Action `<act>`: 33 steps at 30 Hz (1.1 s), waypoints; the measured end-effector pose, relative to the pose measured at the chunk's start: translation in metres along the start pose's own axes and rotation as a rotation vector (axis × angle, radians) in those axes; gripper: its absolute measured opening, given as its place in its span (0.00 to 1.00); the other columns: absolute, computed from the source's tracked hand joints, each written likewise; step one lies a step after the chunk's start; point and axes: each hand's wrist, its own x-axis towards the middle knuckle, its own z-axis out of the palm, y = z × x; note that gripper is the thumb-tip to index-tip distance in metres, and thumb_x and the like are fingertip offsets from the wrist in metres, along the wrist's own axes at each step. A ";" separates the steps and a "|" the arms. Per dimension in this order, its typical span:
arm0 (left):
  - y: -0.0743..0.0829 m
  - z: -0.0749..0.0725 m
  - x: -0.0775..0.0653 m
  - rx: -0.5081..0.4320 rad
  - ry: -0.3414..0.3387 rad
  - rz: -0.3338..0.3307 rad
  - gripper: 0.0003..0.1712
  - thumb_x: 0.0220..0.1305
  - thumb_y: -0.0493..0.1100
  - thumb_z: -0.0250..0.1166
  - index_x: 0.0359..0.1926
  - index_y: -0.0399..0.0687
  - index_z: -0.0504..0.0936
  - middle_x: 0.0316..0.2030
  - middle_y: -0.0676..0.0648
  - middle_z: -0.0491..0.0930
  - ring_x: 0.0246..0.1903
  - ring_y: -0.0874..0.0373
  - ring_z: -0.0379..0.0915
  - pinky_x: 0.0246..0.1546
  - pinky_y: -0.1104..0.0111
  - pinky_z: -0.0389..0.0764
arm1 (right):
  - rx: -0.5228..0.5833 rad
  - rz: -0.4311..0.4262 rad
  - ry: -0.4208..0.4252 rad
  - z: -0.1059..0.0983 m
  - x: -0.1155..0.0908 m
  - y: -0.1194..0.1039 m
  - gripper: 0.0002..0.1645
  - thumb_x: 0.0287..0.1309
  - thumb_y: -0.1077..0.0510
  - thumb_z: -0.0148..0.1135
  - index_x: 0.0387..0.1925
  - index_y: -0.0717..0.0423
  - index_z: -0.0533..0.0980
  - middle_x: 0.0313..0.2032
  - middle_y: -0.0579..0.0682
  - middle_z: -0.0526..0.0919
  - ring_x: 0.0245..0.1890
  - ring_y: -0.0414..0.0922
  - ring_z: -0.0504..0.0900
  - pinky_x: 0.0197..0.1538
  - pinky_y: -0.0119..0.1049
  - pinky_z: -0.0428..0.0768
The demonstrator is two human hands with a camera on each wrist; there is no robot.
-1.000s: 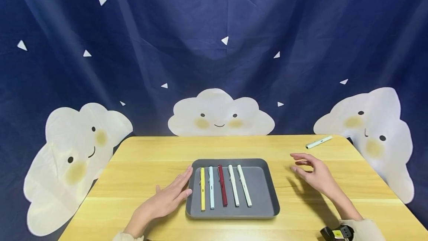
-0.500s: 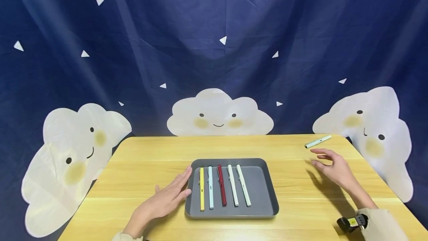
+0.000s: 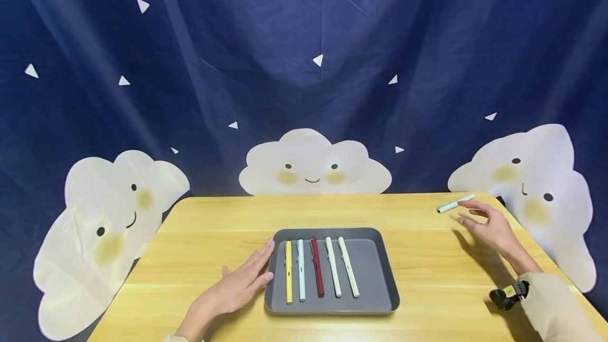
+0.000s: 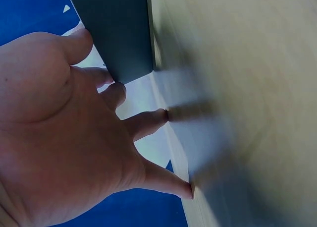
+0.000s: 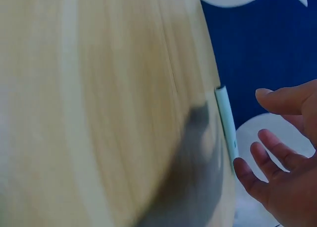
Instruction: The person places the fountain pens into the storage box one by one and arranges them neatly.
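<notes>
My left hand [image 3: 233, 286] rests against the left side of a dark grey tray [image 3: 377, 278], its fingers straight; in the left wrist view the thumb and fingertips touch the tray wall [image 4: 116, 33]. Inside the tray lie a yellow pen [image 3: 288, 273], a light blue pen [image 3: 301, 271], a dark red pen [image 3: 317, 268] and two white pens, the rightmost [image 3: 349, 268] slightly tilted. My right hand [image 3: 494, 228] hovers close to a pale mint pen [image 3: 447, 207] at the far right of the table, fingers loosely bent and apart from it. The right wrist view shows that pen [image 5: 226, 115] beyond the fingers.
The light wooden table [image 3: 214, 215] ends at a far edge just behind the mint pen. A dark blue curtain [image 3: 285, 94] with white clouds hangs behind it. A black device [image 3: 508, 295] is strapped at my right wrist.
My right hand has moved right and towards the back, from beside the tray to the mint pen. The left hand stays at the tray, and the pens have not moved.
</notes>
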 end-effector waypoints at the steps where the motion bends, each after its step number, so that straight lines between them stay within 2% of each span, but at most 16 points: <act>1: 0.000 0.000 0.000 0.001 0.000 -0.003 0.39 0.81 0.61 0.47 0.83 0.60 0.44 0.81 0.55 0.44 0.77 0.39 0.49 0.53 0.15 0.35 | 0.007 0.006 -0.010 -0.001 0.002 0.003 0.28 0.68 0.57 0.67 0.64 0.67 0.74 0.64 0.74 0.71 0.57 0.69 0.75 0.53 0.65 0.73; 2: 0.000 0.001 -0.001 0.003 0.001 -0.006 0.39 0.81 0.61 0.47 0.83 0.61 0.44 0.81 0.56 0.44 0.77 0.40 0.49 0.53 0.15 0.35 | 0.013 0.007 -0.017 -0.001 0.004 0.007 0.28 0.69 0.57 0.66 0.64 0.68 0.73 0.65 0.75 0.70 0.58 0.73 0.73 0.53 0.69 0.71; 4: -0.001 0.001 -0.001 0.004 0.001 -0.007 0.39 0.81 0.61 0.47 0.83 0.61 0.44 0.81 0.56 0.44 0.77 0.40 0.49 0.53 0.15 0.34 | 0.011 0.007 -0.024 -0.002 0.009 0.014 0.28 0.69 0.58 0.65 0.65 0.69 0.72 0.65 0.76 0.69 0.58 0.74 0.71 0.54 0.71 0.69; 13: 0.001 0.002 -0.003 -0.004 -0.002 -0.011 0.39 0.80 0.61 0.47 0.83 0.62 0.44 0.81 0.55 0.44 0.77 0.38 0.49 0.53 0.15 0.34 | -0.007 0.005 -0.007 -0.006 0.027 0.036 0.27 0.68 0.58 0.66 0.62 0.71 0.73 0.61 0.75 0.74 0.60 0.72 0.69 0.57 0.68 0.67; 22: 0.000 0.001 -0.003 0.017 0.014 0.006 0.39 0.81 0.60 0.47 0.83 0.59 0.46 0.81 0.53 0.46 0.76 0.37 0.51 0.52 0.14 0.37 | 0.051 0.061 -0.075 -0.005 0.040 0.045 0.31 0.67 0.57 0.69 0.64 0.68 0.72 0.66 0.77 0.67 0.67 0.78 0.59 0.63 0.74 0.58; 26: -0.001 0.001 -0.001 0.008 0.005 0.008 0.39 0.81 0.61 0.47 0.83 0.59 0.46 0.81 0.54 0.46 0.76 0.38 0.50 0.52 0.14 0.36 | 0.016 0.046 -0.081 -0.002 0.044 0.050 0.28 0.63 0.62 0.69 0.62 0.70 0.74 0.63 0.79 0.69 0.64 0.76 0.63 0.61 0.67 0.63; 28: -0.001 0.002 0.000 -0.005 -0.006 0.005 0.39 0.81 0.61 0.46 0.83 0.59 0.46 0.81 0.54 0.45 0.77 0.38 0.49 0.52 0.14 0.35 | -0.029 0.032 -0.083 0.000 0.046 0.053 0.26 0.62 0.64 0.69 0.60 0.70 0.75 0.61 0.78 0.72 0.61 0.73 0.68 0.55 0.56 0.68; 31: -0.001 0.002 0.000 -0.014 -0.014 -0.002 0.39 0.81 0.61 0.46 0.84 0.60 0.45 0.81 0.53 0.45 0.77 0.38 0.48 0.53 0.15 0.34 | -0.090 -0.024 -0.086 0.002 0.049 0.057 0.22 0.62 0.68 0.67 0.57 0.70 0.77 0.58 0.79 0.75 0.49 0.67 0.76 0.45 0.45 0.71; 33: 0.000 0.002 0.000 -0.013 -0.011 -0.009 0.39 0.81 0.61 0.46 0.84 0.60 0.45 0.81 0.53 0.46 0.77 0.38 0.49 0.52 0.15 0.35 | -0.140 -0.072 -0.067 0.005 0.051 0.060 0.20 0.60 0.69 0.68 0.54 0.68 0.79 0.53 0.76 0.79 0.41 0.59 0.78 0.39 0.38 0.70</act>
